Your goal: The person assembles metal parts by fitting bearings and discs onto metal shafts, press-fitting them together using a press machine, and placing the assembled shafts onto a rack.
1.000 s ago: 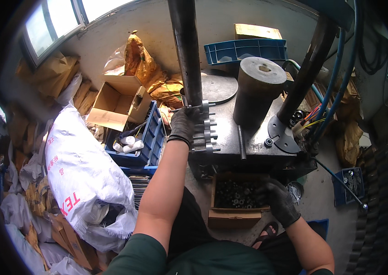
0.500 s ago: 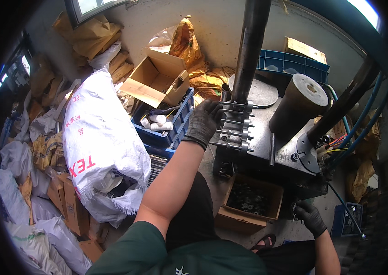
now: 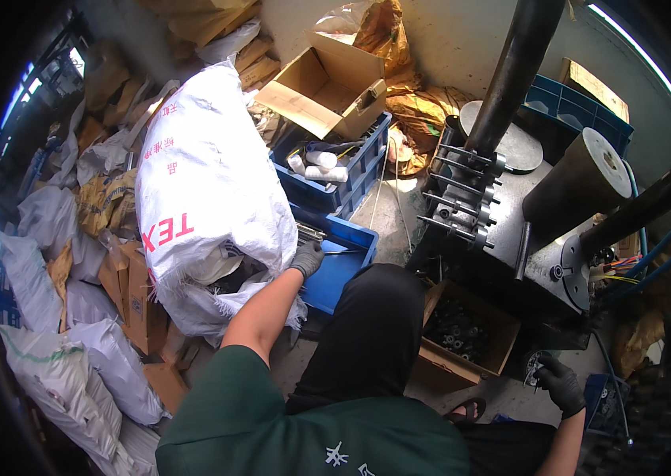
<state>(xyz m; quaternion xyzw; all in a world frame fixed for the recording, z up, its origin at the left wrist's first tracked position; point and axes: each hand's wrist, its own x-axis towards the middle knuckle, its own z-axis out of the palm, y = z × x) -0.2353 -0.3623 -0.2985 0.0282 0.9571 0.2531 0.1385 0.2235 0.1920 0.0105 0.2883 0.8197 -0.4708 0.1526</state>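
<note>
My left hand (image 3: 308, 258), in a dark grey glove, is down at the near blue bin (image 3: 363, 236). Its fingers are curled, and a thin metal rod (image 3: 342, 252) sticks out from them over the bin floor. More metal rods (image 3: 309, 233) lie just beyond the fingertips. On the right, low beside the machine, my gloved right hand (image 3: 561, 386) is closed on small shiny metal parts (image 3: 534, 369), whose exact kind I cannot make out. Several bolt-like rods (image 3: 454, 190) lie sideways in a row in a fixture on the machine's steel table (image 3: 514, 230).
An open carton (image 3: 466, 366) of small dark metal parts stands under the table edge. A large white sack (image 3: 212, 166) bulges beside my left arm. Behind the near bin, a blue crate (image 3: 363, 170) holds white rolls, with an open cardboard box (image 3: 327, 83) on it. A thick steel column (image 3: 514, 75) rises from the machine.
My left hand has left the row of rods on the machine and come down left to the blue bin. My right hand stays low, still holding the small parts. The view has shifted left.
</note>
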